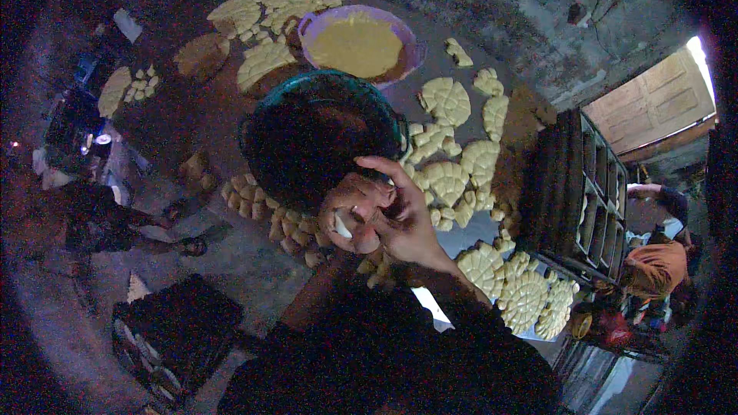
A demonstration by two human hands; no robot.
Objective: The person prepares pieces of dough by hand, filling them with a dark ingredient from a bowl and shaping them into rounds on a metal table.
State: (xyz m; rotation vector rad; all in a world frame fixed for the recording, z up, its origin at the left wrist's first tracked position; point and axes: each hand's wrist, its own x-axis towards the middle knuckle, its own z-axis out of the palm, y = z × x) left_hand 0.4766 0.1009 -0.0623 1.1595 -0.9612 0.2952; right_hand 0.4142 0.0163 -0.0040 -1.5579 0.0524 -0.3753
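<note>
In front of me my hands come together above the near side of a dark tub with a teal rim (307, 79). My left hand (352, 201) is closed round a small pale piece of dough (343, 227), which shows only in part. Curled against it from the right is my right hand (411, 219). Its index finger arches over the left hand, and its thumb presses beside the dough. Just right of the tub lie scored rounds of dough (444, 182) and loose cut lumps. Several small dough lumps (288, 230) sit beside my left wrist. The tub's contents are too dark to make out.
A purple basin (413, 40) holding a yellow mass stands beyond the tub. More scored dough (523, 303) lies near right, by a dark rack (592, 207). One person (100, 215) is at the left, another in orange (657, 269) at the right. A dark crate (181, 323) stands lower left.
</note>
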